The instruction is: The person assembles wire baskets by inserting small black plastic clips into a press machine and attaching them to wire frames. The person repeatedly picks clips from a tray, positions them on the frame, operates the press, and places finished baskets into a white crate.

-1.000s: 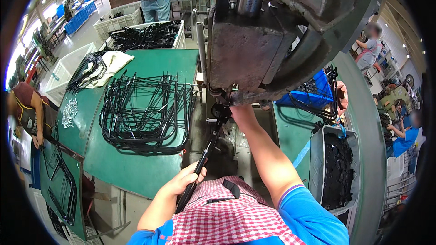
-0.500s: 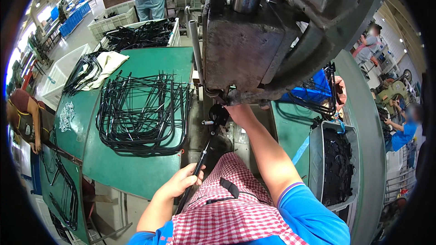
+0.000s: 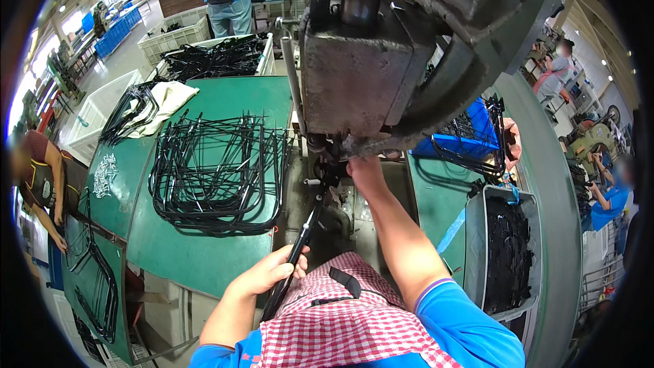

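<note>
My left hand (image 3: 276, 270) is closed around a slim black tube (image 3: 298, 245). The tube slants away from me, and its far end reaches dark metal parts (image 3: 325, 176) beneath the big press head (image 3: 357, 82). A short light-coloured pin (image 3: 312, 182) sticks out sideways there. Just under the press head, my right hand (image 3: 366, 169) is at the right of those parts. Its fingers are hidden behind the machine, so what they touch cannot be seen.
Bent black frames (image 3: 214, 177) are piled on the green table (image 3: 204, 255) at left, near small silver pieces (image 3: 105, 176). A grey bin (image 3: 538, 252) of black parts and a blue crate (image 3: 477, 129) stand at right. Co-workers are at left, behind and at right.
The whole view has shifted slightly. My right hand has drawn a little toward me under the press. My left hand keeps its grip on the tube.
</note>
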`<state>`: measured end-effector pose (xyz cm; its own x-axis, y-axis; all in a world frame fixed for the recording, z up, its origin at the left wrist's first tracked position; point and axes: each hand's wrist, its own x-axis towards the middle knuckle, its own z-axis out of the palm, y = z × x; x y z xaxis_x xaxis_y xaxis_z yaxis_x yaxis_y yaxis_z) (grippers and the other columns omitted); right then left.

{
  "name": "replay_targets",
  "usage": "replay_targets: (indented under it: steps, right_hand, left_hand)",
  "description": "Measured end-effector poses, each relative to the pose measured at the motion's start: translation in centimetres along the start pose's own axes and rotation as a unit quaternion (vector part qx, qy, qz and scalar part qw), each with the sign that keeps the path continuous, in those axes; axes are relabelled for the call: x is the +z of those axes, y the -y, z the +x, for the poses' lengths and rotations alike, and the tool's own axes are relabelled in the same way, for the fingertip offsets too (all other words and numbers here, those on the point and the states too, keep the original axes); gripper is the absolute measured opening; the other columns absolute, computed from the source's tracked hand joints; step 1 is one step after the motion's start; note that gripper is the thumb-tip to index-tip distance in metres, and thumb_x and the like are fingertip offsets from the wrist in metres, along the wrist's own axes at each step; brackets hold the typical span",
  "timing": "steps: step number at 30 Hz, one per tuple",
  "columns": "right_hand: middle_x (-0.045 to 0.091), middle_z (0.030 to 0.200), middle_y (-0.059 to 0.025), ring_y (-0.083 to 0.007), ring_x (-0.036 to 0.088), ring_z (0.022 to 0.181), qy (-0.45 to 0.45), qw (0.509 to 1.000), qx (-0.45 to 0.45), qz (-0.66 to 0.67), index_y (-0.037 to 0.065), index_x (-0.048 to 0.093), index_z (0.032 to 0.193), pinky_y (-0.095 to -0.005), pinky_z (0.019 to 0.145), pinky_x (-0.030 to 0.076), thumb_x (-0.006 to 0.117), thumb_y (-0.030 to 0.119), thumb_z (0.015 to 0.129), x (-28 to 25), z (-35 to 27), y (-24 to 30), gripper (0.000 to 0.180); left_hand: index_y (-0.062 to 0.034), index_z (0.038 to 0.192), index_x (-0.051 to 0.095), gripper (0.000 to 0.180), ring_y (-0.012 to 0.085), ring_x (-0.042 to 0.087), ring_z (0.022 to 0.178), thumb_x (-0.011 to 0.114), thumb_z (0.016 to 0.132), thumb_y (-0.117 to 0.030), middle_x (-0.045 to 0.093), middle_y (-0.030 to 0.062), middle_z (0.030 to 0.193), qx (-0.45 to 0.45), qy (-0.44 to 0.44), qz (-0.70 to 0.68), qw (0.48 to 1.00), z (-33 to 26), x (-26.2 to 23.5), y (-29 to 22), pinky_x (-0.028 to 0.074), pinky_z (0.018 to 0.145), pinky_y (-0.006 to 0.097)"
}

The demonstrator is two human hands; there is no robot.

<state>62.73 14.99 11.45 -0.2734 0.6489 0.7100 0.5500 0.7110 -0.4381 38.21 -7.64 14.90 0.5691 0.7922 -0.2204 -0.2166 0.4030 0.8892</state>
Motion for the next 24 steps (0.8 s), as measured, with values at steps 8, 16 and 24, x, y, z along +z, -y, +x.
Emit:
replay_targets:
  steps: [8, 16, 24]
  right_hand:
    - [0.042, 0.052, 0.0011, -0.0094, 0.035, 0.042, 0.113, 0.729, 0.569, 0.362, 0.004, 0.06, 0.1, -0.0254, 0.041, 0.026, 0.037, 0.034, 0.1, -6.2, -17.4, 3.3, 0.038]
    - [0.05, 0.133, -0.0205, -0.0318, 0.043, 0.127, 0.123, 0.517, 0.594, 0.603, -0.003, 0.043, 0.134, -0.043, 0.106, 0.03, 0.026, 0.078, 0.083, -11.8, -22.1, 2.1, 0.098]
    - [0.062, 0.11, -0.0253, -0.0301, 0.062, 0.095, 0.24, 0.712, 0.272, 0.602, -0.005, 0.061, 0.114, -0.0407, 0.081, 0.047, 0.056, 0.061, 0.079, -31.9, -15.4, 6.7, 0.074]
  left_hand:
    - [0.0023, 0.134, 0.04, 0.068, 0.0248, 0.05, 0.116, 0.056, 0.07, -0.014, 0.054, 0.0139, 0.125, -0.036, 0.087, 0.211, 0.973, -7.1, 2.3, -2.3, 0.035, 0.103, 0.036]
    - [0.0096, 0.135, 0.035, 0.069, 0.0402, 0.046, 0.122, 0.06, 0.078, -0.019, 0.047, 0.0289, 0.129, 0.164, 0.229, 0.007, 0.96, -11.0, 6.4, -4.1, 0.032, 0.104, 0.049]
    - [0.0041, 0.119, 0.055, 0.059, 0.0359, 0.066, 0.084, 0.054, 0.061, 0.004, 0.066, 0.0221, 0.095, 0.1, -0.196, -0.046, 0.975, -6.2, 7.3, 3.0, 0.054, 0.074, 0.04]
